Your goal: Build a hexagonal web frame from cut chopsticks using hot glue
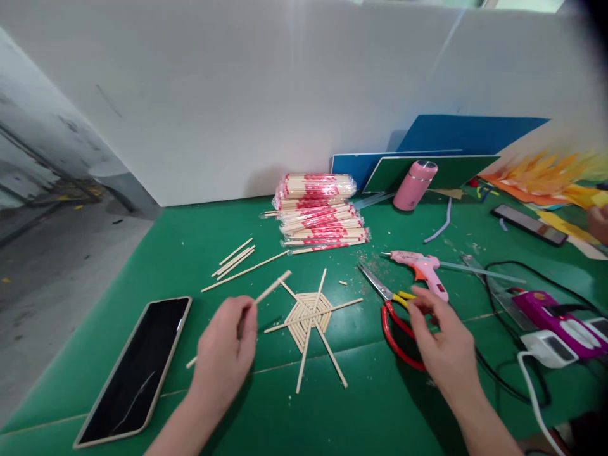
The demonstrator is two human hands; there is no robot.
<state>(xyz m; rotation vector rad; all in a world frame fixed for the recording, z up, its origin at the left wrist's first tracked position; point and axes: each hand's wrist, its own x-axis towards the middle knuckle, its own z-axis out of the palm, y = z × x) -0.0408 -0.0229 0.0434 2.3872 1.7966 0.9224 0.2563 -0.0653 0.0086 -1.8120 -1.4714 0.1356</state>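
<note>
My left hand [227, 342] is closed around a wooden chopstick [273, 287], which sticks out on both sides of the fist. To its right lies a web-shaped piece [308, 316] made of crossed sticks with short lengths laid in rings between them. My right hand [441, 335] has thumb and fingertips pinched at the upper handle of the red-and-yellow scissors [401, 339]; part of that handle is hidden behind the fingers. The blades point away, up and left. Just beyond them rests a pink glue gun [420, 266] with a clear glue stick in its back.
Loose sticks [235, 259] and wrapped chopstick bundles [318, 215] lie farther back. A phone [135, 370] is at left. At right are a pink bottle [415, 185], a purple power strip [560, 323] with cables, another phone [529, 223] and another person's hand [599, 221].
</note>
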